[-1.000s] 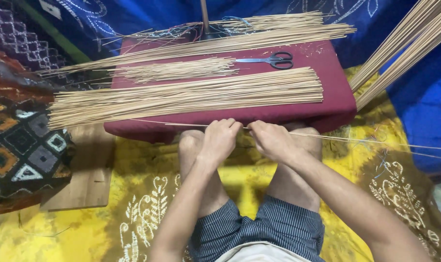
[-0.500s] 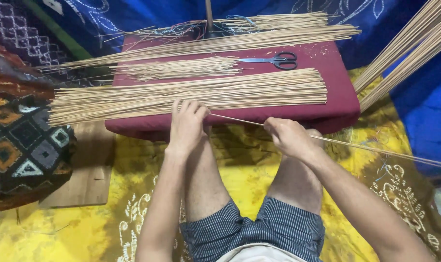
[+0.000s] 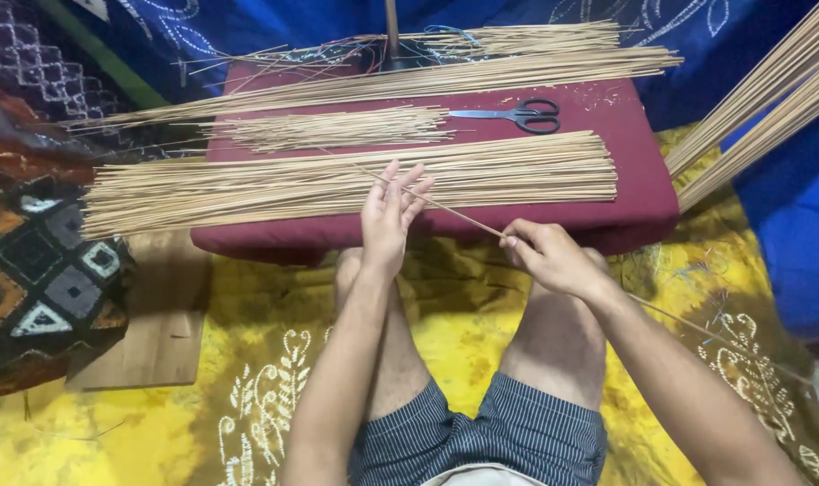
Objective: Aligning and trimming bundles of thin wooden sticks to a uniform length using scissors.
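Head view: seated on a yellow patterned cloth (image 3: 247, 360), a person works thin cane sticks at a maroon cushion (image 3: 634, 193) serving as a worktop. The right hand (image 3: 549, 256), just off the cushion's near edge, has its grip pinched shut on a single thin stick (image 3: 454, 211), which slants up over the cushion and trails back past the forearm. The left hand (image 3: 389, 216) rests at the cushion's near edge with fingers spread apart, fingertips touching that stick and the large bundle of sticks (image 3: 337, 184) lying across the cushion's near side. Behind the bundle, mid-cushion, sits a shorter, thinner sheaf (image 3: 328, 129); black-handled scissors (image 3: 522, 115) lie beside it (blades pointing left, closed). A longer bundle (image 3: 409, 81) runs along the cushion's far edge. More sticks (image 3: 760, 103) lean in well right of the cushion.
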